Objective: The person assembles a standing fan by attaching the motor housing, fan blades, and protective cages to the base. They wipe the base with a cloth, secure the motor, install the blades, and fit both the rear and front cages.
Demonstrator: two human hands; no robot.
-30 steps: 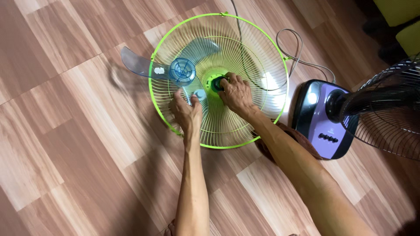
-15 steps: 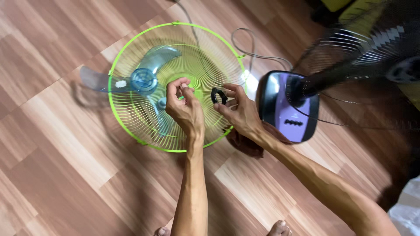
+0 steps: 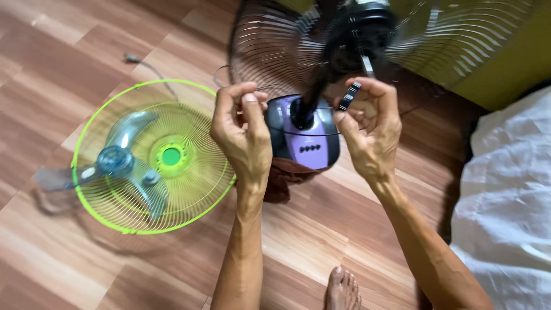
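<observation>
My right hand (image 3: 370,129) is raised and pinches a small black ring nut (image 3: 349,96) just below the metal shaft (image 3: 367,65) of a standing fan's dark motor (image 3: 359,31). My left hand (image 3: 241,129) is raised beside it, fingers closed at the lower rim of the black wire grille (image 3: 270,51). The fan's purple base (image 3: 310,146) stands on the floor between my hands.
A green wire grille (image 3: 138,231) lies flat on the wooden floor at left, with a translucent blue fan blade (image 3: 117,161) resting in it. A brown cloth (image 3: 281,178) lies by the base. White fabric (image 3: 505,201) is at right, my bare foot (image 3: 342,287) below.
My right hand lifted the black ring nut off the green grille's centre and carried it up to the standing fan. My left hand rose too; the view swung right.
</observation>
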